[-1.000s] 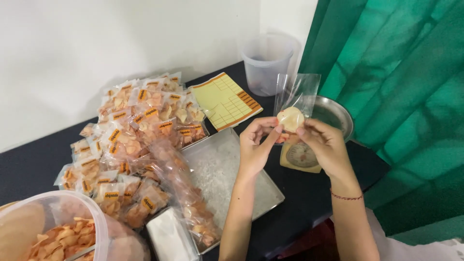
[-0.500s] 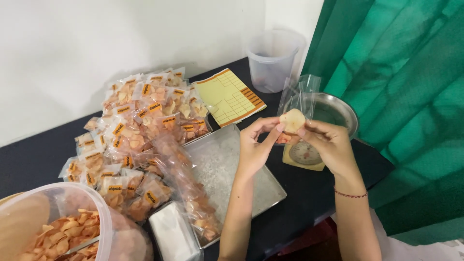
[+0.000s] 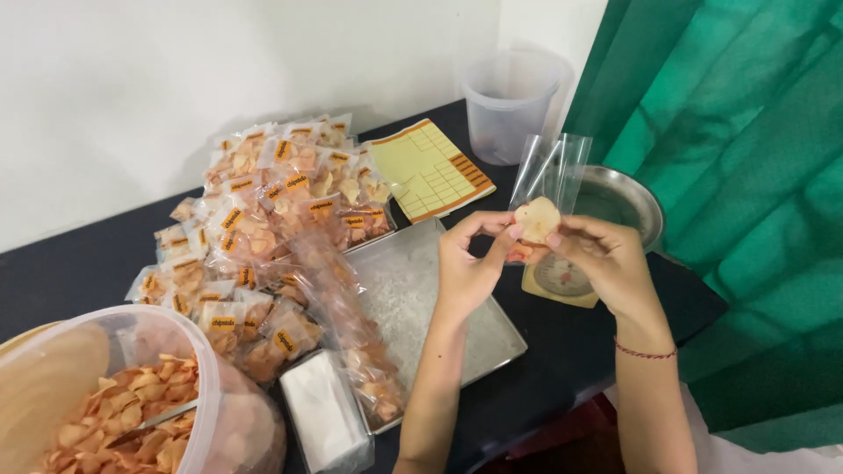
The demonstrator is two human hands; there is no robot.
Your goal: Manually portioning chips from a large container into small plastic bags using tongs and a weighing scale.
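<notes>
Both hands pinch together: left hand (image 3: 465, 263) and right hand (image 3: 601, 259) grip a pale chip (image 3: 537, 218) at the clear bag (image 3: 553, 167) mouth. Advise keeping the mouth spread, feeding gently.

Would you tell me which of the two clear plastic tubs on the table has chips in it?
The near tub at the table's front left corner holds orange chips. The far tub by the green curtain, beyond the hands, looks empty.
</notes>
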